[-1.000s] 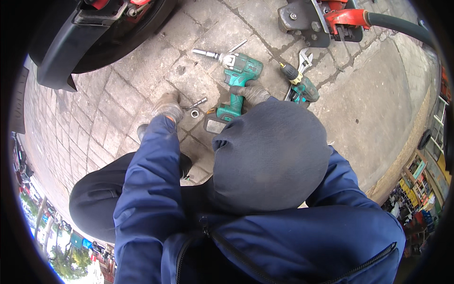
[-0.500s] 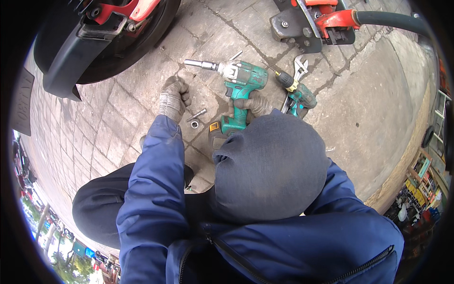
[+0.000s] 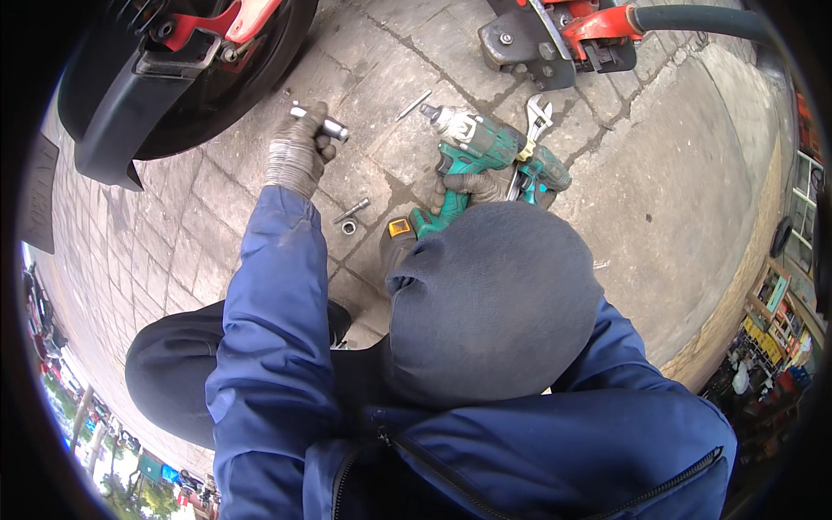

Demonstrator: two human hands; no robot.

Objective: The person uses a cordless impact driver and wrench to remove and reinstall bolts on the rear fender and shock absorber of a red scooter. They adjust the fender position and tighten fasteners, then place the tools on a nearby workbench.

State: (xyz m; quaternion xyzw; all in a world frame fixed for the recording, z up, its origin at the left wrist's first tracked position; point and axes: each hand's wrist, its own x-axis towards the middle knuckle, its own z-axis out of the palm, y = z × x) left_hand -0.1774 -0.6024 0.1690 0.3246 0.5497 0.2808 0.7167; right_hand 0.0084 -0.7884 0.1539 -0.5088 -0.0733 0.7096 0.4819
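Observation:
My gloved left hand (image 3: 295, 152) holds a silver socket piece (image 3: 333, 126) near the wheel. My gloved right hand (image 3: 459, 186) is wrapped round the handle of a teal impact wrench (image 3: 485, 143); its nose has no long socket on it. Just right of the wrench, a teal drill (image 3: 542, 173) and an adjustable wrench (image 3: 539, 117) lie on the pavers. A thin metal rod (image 3: 413, 104), a small socket tool (image 3: 351, 209) and a short socket (image 3: 349, 227) lie on the ground. My covered knee partly hides my right forearm.
A black tyre with red parts and a black guard (image 3: 121, 113) fills the upper left. A black-and-red metal fixture with a hose (image 3: 607, 35) stands at top right. Paving (image 3: 199, 225) surrounds me; cluttered shelves (image 3: 767, 347) line the far right edge.
My left hand has moved up and left and now holds the socket piece, which was on the impact wrench's nose. The wrench has turned and shifted slightly right.

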